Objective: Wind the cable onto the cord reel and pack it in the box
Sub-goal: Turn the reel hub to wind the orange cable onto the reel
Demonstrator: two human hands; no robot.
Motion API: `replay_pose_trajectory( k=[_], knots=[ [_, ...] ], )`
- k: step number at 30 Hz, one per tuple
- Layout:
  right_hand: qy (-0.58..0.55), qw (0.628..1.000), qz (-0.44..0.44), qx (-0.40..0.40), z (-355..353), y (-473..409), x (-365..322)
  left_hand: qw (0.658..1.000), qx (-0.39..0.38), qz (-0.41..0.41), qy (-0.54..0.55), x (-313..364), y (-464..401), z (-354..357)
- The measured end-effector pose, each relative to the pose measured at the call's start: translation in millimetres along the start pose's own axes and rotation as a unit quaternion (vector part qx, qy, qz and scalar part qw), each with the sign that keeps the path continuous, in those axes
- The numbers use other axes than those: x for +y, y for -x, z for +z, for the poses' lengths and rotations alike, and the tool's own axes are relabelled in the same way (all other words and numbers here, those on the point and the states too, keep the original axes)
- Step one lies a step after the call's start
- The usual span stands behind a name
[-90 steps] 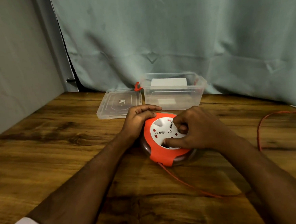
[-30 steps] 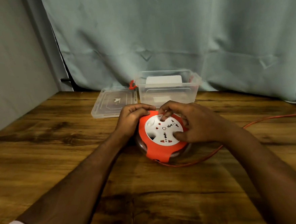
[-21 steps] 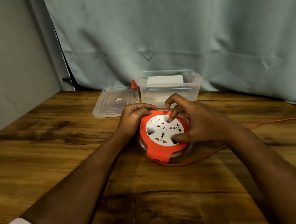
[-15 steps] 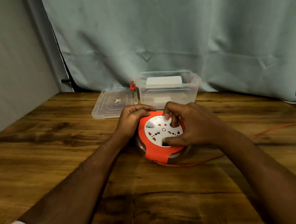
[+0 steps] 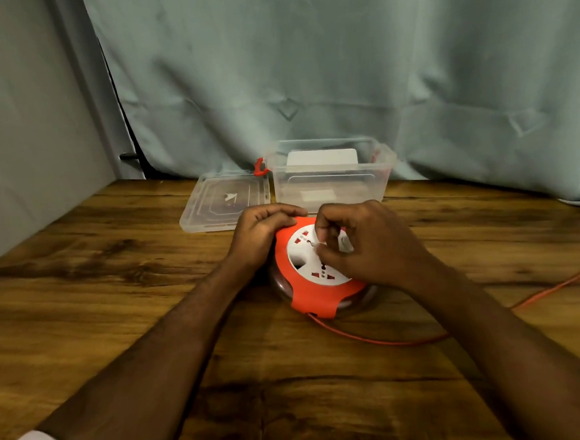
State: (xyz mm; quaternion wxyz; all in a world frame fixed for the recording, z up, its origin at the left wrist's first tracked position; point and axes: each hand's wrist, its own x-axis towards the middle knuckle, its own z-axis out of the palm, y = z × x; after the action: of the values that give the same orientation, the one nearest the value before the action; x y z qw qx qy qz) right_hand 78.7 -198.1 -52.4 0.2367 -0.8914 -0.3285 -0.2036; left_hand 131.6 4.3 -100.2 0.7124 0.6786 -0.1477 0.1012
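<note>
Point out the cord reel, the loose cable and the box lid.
cord reel (image 5: 313, 300): head view, orange front rim.
cable (image 5: 386, 341): head view, slack loop on table.
box lid (image 5: 212, 204): head view, flat clear panel.

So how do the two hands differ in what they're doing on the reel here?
The left hand holds the orange rim of the cord reel, while the right hand lies over its white socket face. The left hand's fingers curl over the edge; the right hand's fingertips bunch near the centre. Both touch the reel.

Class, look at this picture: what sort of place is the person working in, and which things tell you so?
Probably a makeshift indoor work corner, not a workshop: a wooden table pushed against a plain wall, with a pale curtain hung behind as a backdrop.
</note>
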Motion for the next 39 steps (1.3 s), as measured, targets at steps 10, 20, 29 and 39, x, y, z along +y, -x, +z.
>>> replay_pose_trajectory(
  k=[10, 20, 29, 39],
  knots=[
    [-0.038, 0.988, 0.01, -0.152, -24, -2, 21, 1.0, 0.008, -0.002, -0.021, 2, 2, 1],
    [0.013, 0.995, 0.032, -0.094, -21, 3, 9, 1.0, 0.013, -0.001, -0.019, 5, 3, 3],
    [0.096, 0.994, 0.061, 0.0, 11, 1, -1, 1.0, 0.007, -0.01, 0.012, 7, 4, 3],
    [-0.01, 0.995, -0.01, -0.095, -21, 2, 9, 1.0, 0.0, -0.007, -0.005, 7, 4, 2]
  ],
)
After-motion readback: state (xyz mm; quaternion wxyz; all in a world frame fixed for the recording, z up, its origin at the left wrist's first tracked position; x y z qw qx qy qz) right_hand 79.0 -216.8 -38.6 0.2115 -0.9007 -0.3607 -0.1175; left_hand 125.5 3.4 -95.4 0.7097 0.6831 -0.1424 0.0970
